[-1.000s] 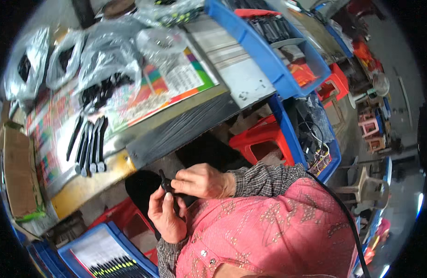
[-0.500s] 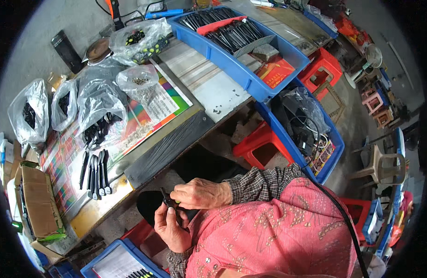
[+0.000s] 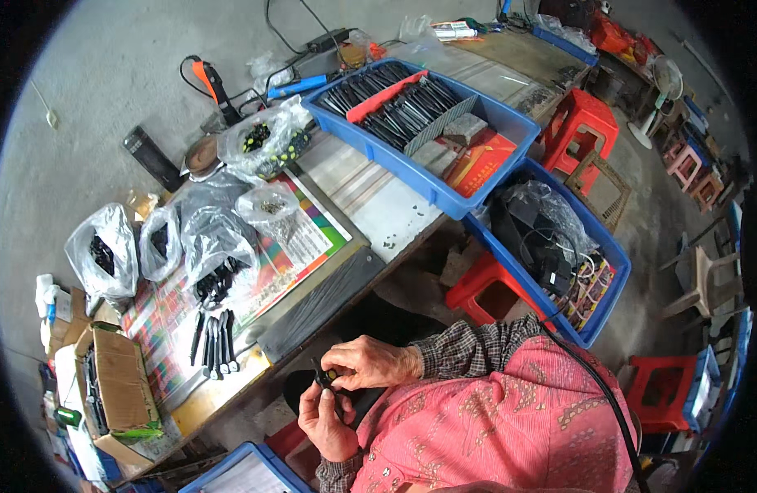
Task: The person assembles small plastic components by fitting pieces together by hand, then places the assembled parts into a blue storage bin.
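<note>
View swung since earlier; hands same spot. Black part (image 3: 323, 380) near, below bench (image 3: 230, 386) edge, axis near-far, tip far. Left hand (image 3: 329, 419) & right hand (image 3: 364, 363) both pinching it. Open room right.

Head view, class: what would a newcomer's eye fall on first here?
Probably the two hands low in the middle: the right hand and left hand together holding a small black part with a yellow spot. Next, the blue tray of dark rods up on the table.
</note>
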### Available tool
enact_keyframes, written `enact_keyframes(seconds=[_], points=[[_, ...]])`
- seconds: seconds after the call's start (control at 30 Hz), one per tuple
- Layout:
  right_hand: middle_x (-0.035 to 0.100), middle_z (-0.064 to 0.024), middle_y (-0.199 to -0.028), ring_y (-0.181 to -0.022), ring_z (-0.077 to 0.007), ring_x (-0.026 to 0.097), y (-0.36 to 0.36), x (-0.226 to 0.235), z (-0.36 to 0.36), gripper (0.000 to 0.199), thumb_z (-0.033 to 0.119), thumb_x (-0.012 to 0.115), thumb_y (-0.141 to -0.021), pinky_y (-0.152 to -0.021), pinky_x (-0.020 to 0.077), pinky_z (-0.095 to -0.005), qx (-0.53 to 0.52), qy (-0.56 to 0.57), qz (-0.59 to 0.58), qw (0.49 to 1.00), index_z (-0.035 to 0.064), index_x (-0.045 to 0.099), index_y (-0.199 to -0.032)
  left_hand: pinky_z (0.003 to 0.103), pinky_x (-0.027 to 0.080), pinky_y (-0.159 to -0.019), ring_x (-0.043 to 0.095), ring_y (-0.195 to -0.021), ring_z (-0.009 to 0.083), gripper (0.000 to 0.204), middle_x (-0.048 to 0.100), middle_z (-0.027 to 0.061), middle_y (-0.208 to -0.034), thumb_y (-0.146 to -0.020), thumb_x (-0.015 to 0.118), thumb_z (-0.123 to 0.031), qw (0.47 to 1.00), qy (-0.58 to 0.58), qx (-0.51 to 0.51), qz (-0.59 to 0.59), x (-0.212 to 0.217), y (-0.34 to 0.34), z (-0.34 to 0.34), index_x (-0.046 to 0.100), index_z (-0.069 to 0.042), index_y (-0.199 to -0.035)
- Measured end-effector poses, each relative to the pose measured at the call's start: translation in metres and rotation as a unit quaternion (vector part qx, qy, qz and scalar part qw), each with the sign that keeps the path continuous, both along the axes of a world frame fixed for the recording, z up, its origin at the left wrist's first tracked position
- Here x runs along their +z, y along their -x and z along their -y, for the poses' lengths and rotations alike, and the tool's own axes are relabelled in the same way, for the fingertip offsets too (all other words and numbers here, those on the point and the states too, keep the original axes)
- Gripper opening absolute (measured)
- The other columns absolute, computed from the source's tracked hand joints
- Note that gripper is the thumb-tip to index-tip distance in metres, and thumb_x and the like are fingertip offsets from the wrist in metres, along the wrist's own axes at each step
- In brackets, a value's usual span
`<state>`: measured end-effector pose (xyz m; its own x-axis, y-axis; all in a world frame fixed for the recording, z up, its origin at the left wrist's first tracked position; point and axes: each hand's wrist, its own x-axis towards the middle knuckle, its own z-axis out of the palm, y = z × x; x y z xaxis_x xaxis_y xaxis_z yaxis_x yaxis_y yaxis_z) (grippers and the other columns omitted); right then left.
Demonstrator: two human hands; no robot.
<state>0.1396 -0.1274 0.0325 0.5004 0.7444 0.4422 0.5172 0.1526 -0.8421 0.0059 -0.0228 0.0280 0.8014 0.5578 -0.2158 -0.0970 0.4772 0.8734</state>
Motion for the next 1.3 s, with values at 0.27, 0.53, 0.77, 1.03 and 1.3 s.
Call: enact_keyframes(seconds=[0.27,0.53,0.77,1.03,1.3], points=[[0.057,-0.0075,-0.076,-0.064,-0.0149,0.06,-0.018,0.008,0.006,0.022,0.006,0.069,-0.077,-0.057,0.0483,-0.028,0.009,-0.05,-0.012,0.999,-0.0005,0.056,-0.093,0.019,0.033,-0.037,0.05,-0.05,0.0093,0.016,0.062,0.0081,-0.084,-0.09,0.053,-0.005,0.999,-0.04,-0.009,-0.004,0.02,-0.013,0.011,0.056,-0.003,-0.106],[0.059,-0.0074,-0.078,-0.066,-0.0135,0.062,-0.032,0.006,0.013,0.021,0.006,0.069,-0.078,-0.058,0.05,-0.0268,0.02,-0.076,-0.05,0.996,-0.0001,0.056,-0.094,0.02,0.033,-0.037,0.051,-0.051,0.0097,0.016,0.062,0.0084,-0.084,-0.089,0.055,-0.005,0.998,-0.069,-0.004,-0.011,0.035,-0.027,0.022,0.057,-0.003,-0.105],[0.06,-0.0101,-0.08,-0.071,-0.0178,0.062,-0.025,0.011,0.018,0.023,0.008,0.069,-0.076,-0.063,0.0496,-0.03,0.023,-0.07,-0.12,0.99,-0.0007,0.057,-0.094,0.019,0.033,-0.039,0.049,-0.05,0.0078,0.016,0.062,0.0086,-0.083,-0.09,0.054,-0.008,0.993,-0.101,0.035,-0.056,0.046,-0.02,0.035,0.055,-0.001,-0.104],[0.063,-0.0053,-0.085,-0.073,-0.0107,0.065,-0.017,0.024,0.017,0.023,-0.006,0.068,-0.076,-0.063,0.0522,-0.0235,0.013,-0.051,-0.156,0.986,-0.0023,0.06,-0.097,0.019,0.035,-0.044,0.047,-0.053,0.0073,0.021,0.063,0.0097,-0.087,-0.091,0.05,-0.001,0.999,-0.05,-0.003,-0.01,0.049,-0.018,0.019,0.055,0.003,-0.112],[0.062,-0.0112,-0.095,-0.076,-0.0137,0.064,-0.009,-0.003,0.003,0.029,-0.007,0.069,-0.073,-0.065,0.053,-0.0232,0.028,-0.018,-0.188,0.982,-0.005,0.059,-0.1,0.018,0.039,-0.047,0.051,-0.058,0.0062,0.024,0.063,0.0104,-0.09,-0.09,0.052,0.003,0.999,0.037,-0.001,0.014,0.026,-0.009,0.001,0.055,0.003,-0.114]])
